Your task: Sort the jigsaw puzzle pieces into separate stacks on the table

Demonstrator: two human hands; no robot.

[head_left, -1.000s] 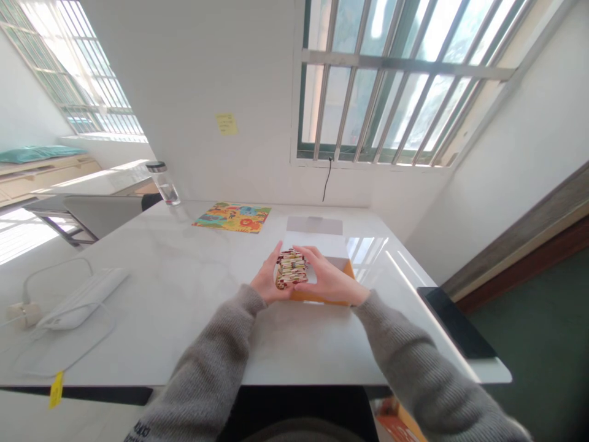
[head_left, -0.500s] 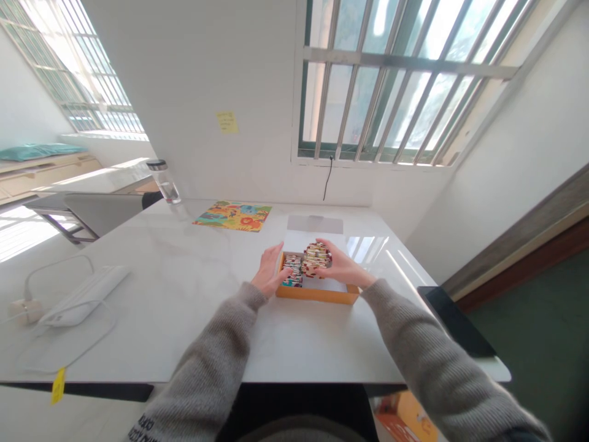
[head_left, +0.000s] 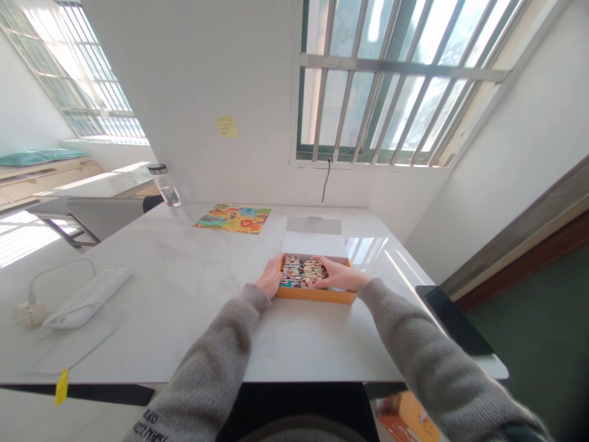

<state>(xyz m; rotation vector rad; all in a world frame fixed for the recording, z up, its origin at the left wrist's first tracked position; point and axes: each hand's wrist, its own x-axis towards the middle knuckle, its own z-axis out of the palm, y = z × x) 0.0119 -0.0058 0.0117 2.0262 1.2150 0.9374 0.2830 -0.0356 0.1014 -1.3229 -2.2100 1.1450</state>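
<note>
An orange box (head_left: 317, 296) lies open on the white table, its white lid (head_left: 317, 244) folded back behind it. Two rows of puzzle pieces stand on edge in its left part. My left hand (head_left: 270, 277) is closed around the box's left wall, beside the left row of puzzle pieces (head_left: 291, 271). Inside the box, my right hand (head_left: 339, 275) grips the right row of puzzle pieces (head_left: 313, 273) between thumb and fingers. That hand partly covers the box's right part.
A colourful animal picture sheet (head_left: 234, 218) lies at the table's back, with a clear bottle (head_left: 165, 185) left of it. A white power strip (head_left: 89, 301) and cables occupy the left side. At the right edge rests a dark flat object (head_left: 453, 322).
My right hand has lowered its bunch of puzzle pieces into the box beside the other row. My left hand has moved slightly down and closed against the box's left side.
</note>
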